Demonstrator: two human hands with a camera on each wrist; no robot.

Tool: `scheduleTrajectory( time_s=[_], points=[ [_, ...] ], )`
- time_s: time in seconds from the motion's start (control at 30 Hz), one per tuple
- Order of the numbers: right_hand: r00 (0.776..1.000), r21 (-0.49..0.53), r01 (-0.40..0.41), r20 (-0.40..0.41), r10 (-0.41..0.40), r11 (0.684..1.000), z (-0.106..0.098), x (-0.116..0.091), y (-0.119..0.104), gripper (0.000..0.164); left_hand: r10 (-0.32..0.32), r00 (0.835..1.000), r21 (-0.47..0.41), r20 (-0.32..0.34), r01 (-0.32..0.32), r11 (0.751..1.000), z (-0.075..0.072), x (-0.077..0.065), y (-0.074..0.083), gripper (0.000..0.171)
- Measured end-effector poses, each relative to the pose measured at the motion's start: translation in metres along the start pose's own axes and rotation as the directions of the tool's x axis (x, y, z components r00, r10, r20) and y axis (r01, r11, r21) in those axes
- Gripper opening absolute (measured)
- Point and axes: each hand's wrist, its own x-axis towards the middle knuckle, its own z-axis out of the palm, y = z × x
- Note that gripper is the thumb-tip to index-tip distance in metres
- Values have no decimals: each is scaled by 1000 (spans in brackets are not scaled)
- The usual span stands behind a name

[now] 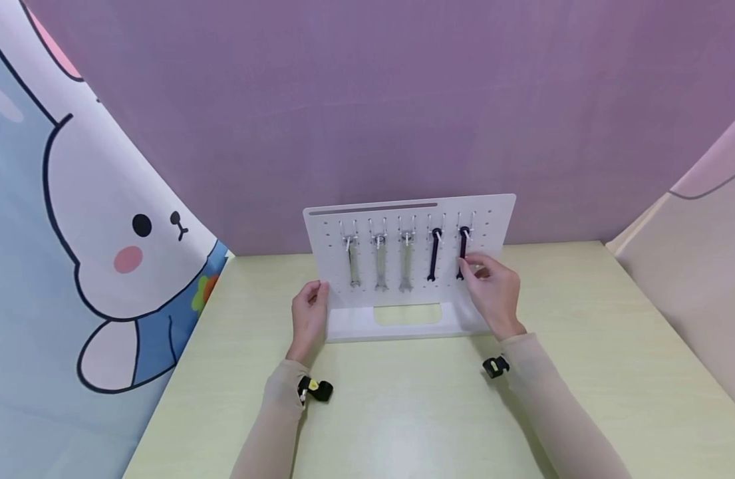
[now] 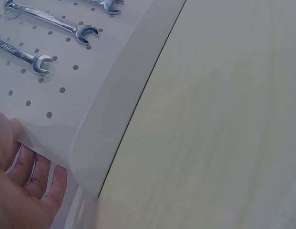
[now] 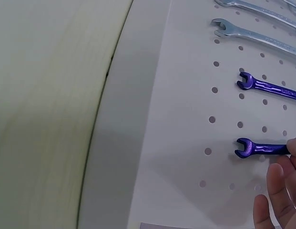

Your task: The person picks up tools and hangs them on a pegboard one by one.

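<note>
A white pegboard stand (image 1: pixel 494 229) stands upright on the table with a row of wrenches hung on its hooks. My left hand (image 1: pixel 309 320) grips the board's left edge, thumb on the front and fingers behind it. At the right end, my right hand (image 1: pixel 497 294) pinches the shank of a dark purple wrench (image 3: pixel 263 149) between thumb and finger. That wrench's upper end is at its hook, and its open jaw points down. Another purple wrench (image 1: pixel 434 256) hangs just left of it. Several silver wrenches (image 1: pixel 381 265) fill the hooks on the left side.
The pale wood-grain table (image 1: pixel 403 406) extends around the stand. Behind it rises a purple cloth backdrop (image 1: pixel 367 113). A cartoon rabbit curtain (image 1: pixel 128 219) hangs at the left. The stand's base has a rectangular cutout (image 1: pixel 407 314).
</note>
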Motion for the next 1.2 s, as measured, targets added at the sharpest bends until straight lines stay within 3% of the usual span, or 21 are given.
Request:
scheduleTrajectory(
  time_s=[0.27, 0.47, 0.7, 1.0, 1.2],
  points=[
    [1000, 5, 6, 26, -6, 1000, -1, 0, 1, 10, -40, 999, -38, 21, 41, 998, 1, 1, 0, 29],
    [997, 15, -11, 82, 10, 1000, -1, 1, -2, 8, -33, 999, -32, 19, 33, 999, -1, 5, 1, 30],
    [988, 77, -106, 122, 96, 991, -7, 2, -7, 11, -66, 997, -45, 40, 67, 997, -8, 5, 2, 35],
    [970, 139, -229, 113, 214, 963, -28, 3, -15, 12, 3, 1000, -13, 29, -3, 1000, -26, 3, 1, 31],
    [980, 186, -189, 90, 175, 964, -46, 0, -23, 9, 94, 995, 11, 42, -95, 995, -42, -5, 10, 31]
  ],
)
